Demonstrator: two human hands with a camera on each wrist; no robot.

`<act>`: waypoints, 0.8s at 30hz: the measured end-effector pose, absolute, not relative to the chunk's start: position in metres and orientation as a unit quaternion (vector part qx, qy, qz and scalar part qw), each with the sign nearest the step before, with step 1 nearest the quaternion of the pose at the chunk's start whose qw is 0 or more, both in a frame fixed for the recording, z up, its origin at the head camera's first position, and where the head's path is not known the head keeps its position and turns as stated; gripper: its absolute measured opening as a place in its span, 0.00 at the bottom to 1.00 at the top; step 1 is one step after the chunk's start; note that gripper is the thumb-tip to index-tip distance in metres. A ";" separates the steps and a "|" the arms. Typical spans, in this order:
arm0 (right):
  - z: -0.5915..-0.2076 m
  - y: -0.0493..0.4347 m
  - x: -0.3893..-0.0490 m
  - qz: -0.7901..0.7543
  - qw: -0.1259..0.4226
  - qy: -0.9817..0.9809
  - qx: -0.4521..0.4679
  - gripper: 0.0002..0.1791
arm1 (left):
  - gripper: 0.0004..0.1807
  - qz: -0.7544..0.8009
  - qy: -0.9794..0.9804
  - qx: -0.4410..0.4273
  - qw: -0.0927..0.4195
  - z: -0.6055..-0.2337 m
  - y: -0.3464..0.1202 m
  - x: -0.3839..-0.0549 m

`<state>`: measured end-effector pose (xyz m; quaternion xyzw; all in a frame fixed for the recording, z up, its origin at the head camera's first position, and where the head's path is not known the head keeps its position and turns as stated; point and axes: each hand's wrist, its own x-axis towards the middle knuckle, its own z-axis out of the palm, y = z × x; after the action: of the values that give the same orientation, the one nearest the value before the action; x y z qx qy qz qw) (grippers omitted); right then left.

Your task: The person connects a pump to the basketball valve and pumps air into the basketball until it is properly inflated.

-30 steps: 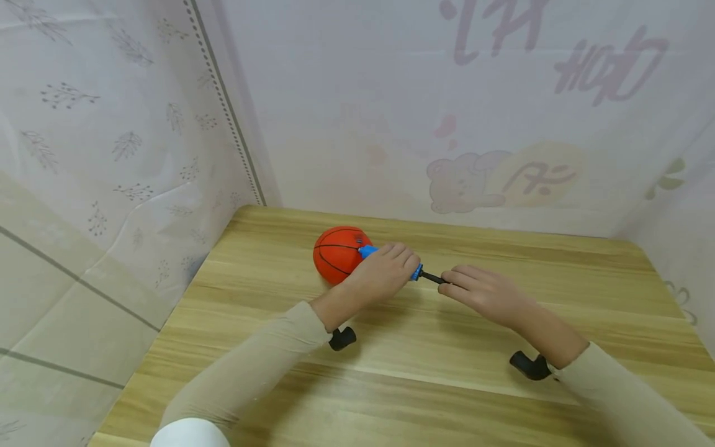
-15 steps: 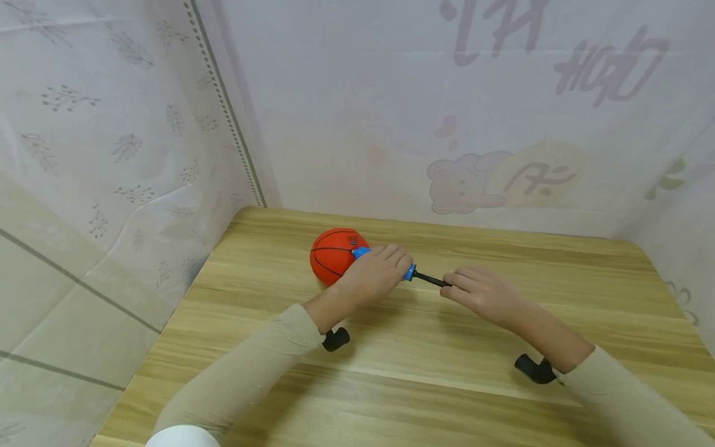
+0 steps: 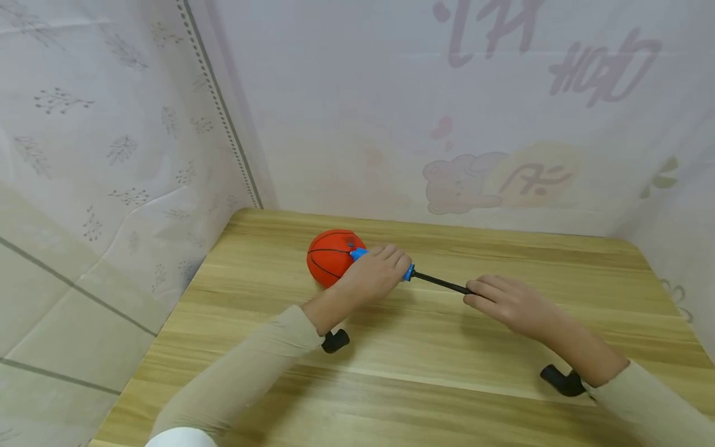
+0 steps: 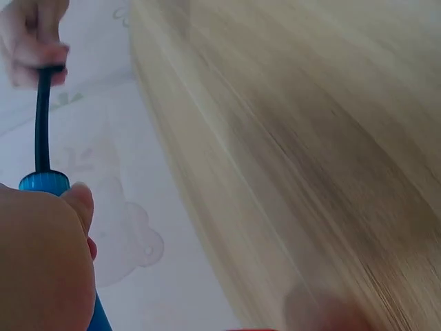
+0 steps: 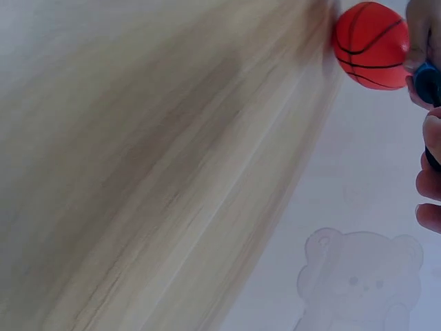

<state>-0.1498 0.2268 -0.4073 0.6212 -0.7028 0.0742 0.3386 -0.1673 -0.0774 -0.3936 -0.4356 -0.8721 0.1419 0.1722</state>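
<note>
A small red ball with black basketball lines (image 3: pixel 332 257) sits toward the back left of the table. My left hand (image 3: pixel 373 273) grips the blue barrel of a hand pump (image 3: pixel 358 253), whose tip end is right at the ball. From the barrel's other end a thin black rod (image 3: pixel 441 282) extends to the right. My right hand (image 3: pixel 511 305) holds the far end of that rod with curled fingers; its black handle (image 4: pixel 52 69) shows partly in the left wrist view. In the right wrist view the ball (image 5: pixel 372 47) appears beyond both hands.
The wood-grain table (image 3: pixel 391 397) reaches back to a patterned cloth wall (image 3: pixel 346 124), with another cloth wall (image 3: pixel 100 205) at the left. A black wrist-camera mount (image 3: pixel 335 340) sticks out under the left wrist, another mount (image 3: pixel 561 380) under the right.
My right hand has moved right and toward me, drawing more of the black rod out of the blue barrel. My left hand and the ball have shifted slightly left.
</note>
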 end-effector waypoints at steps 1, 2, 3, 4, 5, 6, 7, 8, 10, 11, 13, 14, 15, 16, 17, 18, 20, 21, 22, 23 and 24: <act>-0.407 0.224 -0.151 0.075 0.338 -0.704 0.621 0.21 | 0.06 0.145 -0.872 -0.435 0.171 -0.394 -0.076 -0.167; -0.407 0.222 -0.152 0.072 0.335 -0.707 0.619 0.21 | 0.06 0.147 -0.872 -0.436 0.169 -0.394 -0.074 -0.166; -0.406 0.219 -0.153 0.066 0.331 -0.711 0.617 0.20 | 0.06 0.147 -0.872 -0.436 0.166 -0.394 -0.072 -0.166; -0.406 0.216 -0.153 0.059 0.326 -0.714 0.617 0.20 | 0.06 0.147 -0.873 -0.435 0.163 -0.395 -0.071 -0.166; -0.406 0.213 -0.154 0.055 0.320 -0.718 0.616 0.20 | 0.06 0.144 -0.875 -0.434 0.160 -0.395 -0.069 -0.165; -0.406 0.210 -0.155 0.051 0.316 -0.720 0.616 0.20 | 0.06 0.143 -0.876 -0.432 0.159 -0.395 -0.068 -0.164; -0.406 0.206 -0.156 0.053 0.310 -0.721 0.617 0.20 | 0.05 0.142 -0.877 -0.431 0.159 -0.396 -0.067 -0.164; -0.406 0.202 -0.158 0.049 0.307 -0.724 0.616 0.20 | 0.05 0.143 -0.877 -0.429 0.159 -0.396 -0.066 -0.164; -0.406 0.195 -0.160 0.049 0.307 -0.724 0.616 0.20 | 0.06 0.145 -0.878 -0.427 0.160 -0.397 -0.064 -0.163; -0.406 0.191 -0.161 0.048 0.307 -0.724 0.616 0.20 | 0.06 0.146 -0.877 -0.428 0.161 -0.397 -0.064 -0.163; -0.406 0.184 -0.163 0.046 0.309 -0.724 0.615 0.21 | 0.06 0.152 -0.875 -0.431 0.161 -0.398 -0.063 -0.162; -0.407 0.182 -0.164 0.041 0.311 -0.725 0.613 0.22 | 0.07 0.153 -0.874 -0.433 0.158 -0.397 -0.062 -0.162; -0.407 0.180 -0.164 0.040 0.312 -0.725 0.612 0.22 | 0.07 0.152 -0.874 -0.434 0.154 -0.397 -0.062 -0.161; -0.407 0.178 -0.164 0.038 0.311 -0.727 0.611 0.22 | 0.07 0.149 -0.875 -0.435 0.152 -0.397 -0.063 -0.161; -0.407 0.177 -0.164 0.038 0.311 -0.729 0.609 0.22 | 0.06 0.145 -0.875 -0.436 0.150 -0.396 -0.063 -0.161; -0.407 0.176 -0.164 0.038 0.312 -0.729 0.608 0.22 | 0.06 0.140 -0.876 -0.437 0.148 -0.395 -0.064 -0.161; -0.407 0.177 -0.165 0.045 0.315 -0.728 0.608 0.21 | 0.06 0.129 -0.879 -0.435 0.145 -0.394 -0.066 -0.162; -0.407 0.178 -0.164 0.052 0.318 -0.724 0.610 0.21 | 0.06 0.125 -0.881 -0.433 0.144 -0.393 -0.068 -0.162; -0.407 0.180 -0.164 0.058 0.322 -0.720 0.612 0.20 | 0.06 0.121 -0.882 -0.433 0.143 -0.392 -0.069 -0.163; -0.407 0.184 -0.164 0.064 0.325 -0.716 0.614 0.20 | 0.06 0.118 -0.882 -0.433 0.142 -0.392 -0.071 -0.163; -0.407 0.188 -0.162 0.067 0.326 -0.714 0.616 0.20 | 0.06 0.118 -0.882 -0.433 0.142 -0.391 -0.072 -0.163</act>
<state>-0.1624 0.1878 -0.4068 0.6157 -0.7144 0.0675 0.3256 -0.1633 -0.0720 -0.3910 -0.4332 -0.8822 0.1182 0.1418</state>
